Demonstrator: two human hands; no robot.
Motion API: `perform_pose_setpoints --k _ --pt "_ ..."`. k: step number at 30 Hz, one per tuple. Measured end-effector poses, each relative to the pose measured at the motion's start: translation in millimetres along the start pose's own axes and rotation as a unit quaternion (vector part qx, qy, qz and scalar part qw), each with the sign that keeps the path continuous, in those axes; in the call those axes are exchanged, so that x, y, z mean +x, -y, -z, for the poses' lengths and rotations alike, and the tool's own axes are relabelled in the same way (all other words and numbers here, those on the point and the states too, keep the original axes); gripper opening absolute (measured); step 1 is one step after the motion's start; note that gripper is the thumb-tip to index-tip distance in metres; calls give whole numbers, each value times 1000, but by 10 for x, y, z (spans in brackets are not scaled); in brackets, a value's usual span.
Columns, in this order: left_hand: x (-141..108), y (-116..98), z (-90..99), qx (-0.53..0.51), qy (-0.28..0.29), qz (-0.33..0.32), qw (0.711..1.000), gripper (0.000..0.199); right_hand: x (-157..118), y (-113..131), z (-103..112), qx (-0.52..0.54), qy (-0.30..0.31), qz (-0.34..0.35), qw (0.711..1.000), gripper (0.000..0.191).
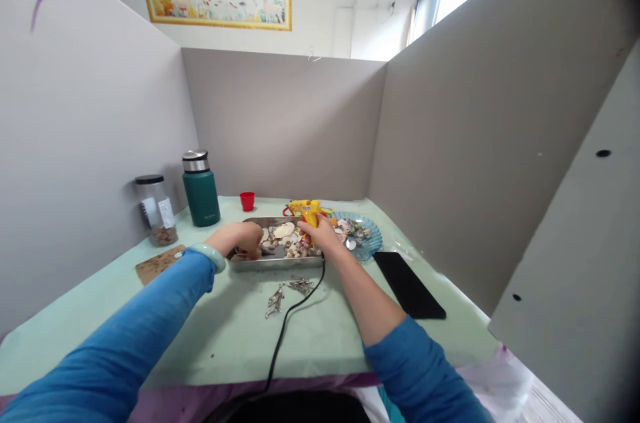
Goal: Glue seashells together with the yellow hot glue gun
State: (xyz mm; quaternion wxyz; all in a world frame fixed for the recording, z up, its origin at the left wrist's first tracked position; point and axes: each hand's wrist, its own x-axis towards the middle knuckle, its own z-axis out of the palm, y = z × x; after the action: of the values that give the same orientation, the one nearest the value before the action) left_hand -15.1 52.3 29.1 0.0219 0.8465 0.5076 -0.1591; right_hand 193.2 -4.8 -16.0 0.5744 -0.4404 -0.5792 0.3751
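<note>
In my right hand (323, 234) is a yellow hot glue gun (307, 210), its nozzle pointing left over the back of a metal tray (280, 264). The gun's black cord (290, 316) runs down across the table to the front edge. My left hand (249, 240) reaches down into the left end of the tray with its fingers curled. What those fingers hold, if anything, is hidden. Seashells (285, 231) of several sizes lie in the tray. Just in front of it, small metal pieces (276, 301) lie in loose piles.
A blue plate (373, 244) of small items and a black flat pad (410, 286) are at right. On the left stand a green bottle (201, 196), a clear jar (157, 213) and a brown board (157, 264). A red cup (247, 201) is behind. Grey partitions (285, 123) enclose the table.
</note>
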Motion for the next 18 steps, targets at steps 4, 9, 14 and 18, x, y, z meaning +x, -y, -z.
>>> perform_pose_setpoints --k 4,9,14,18 --pt "125 -23 -64 32 -123 37 991 27 5 -7 2 -11 -1 -4 1000 21" --pt "186 62 -55 30 -192 90 977 23 12 -22 9 -26 -2 -3 1000 21" --pt "61 105 23 -39 -30 2 999 30 0 -4 7 -25 -1 -9 1000 22" --pt "-6 31 1 -24 34 -36 999 35 -11 16 1 -13 3 -8 1000 23"
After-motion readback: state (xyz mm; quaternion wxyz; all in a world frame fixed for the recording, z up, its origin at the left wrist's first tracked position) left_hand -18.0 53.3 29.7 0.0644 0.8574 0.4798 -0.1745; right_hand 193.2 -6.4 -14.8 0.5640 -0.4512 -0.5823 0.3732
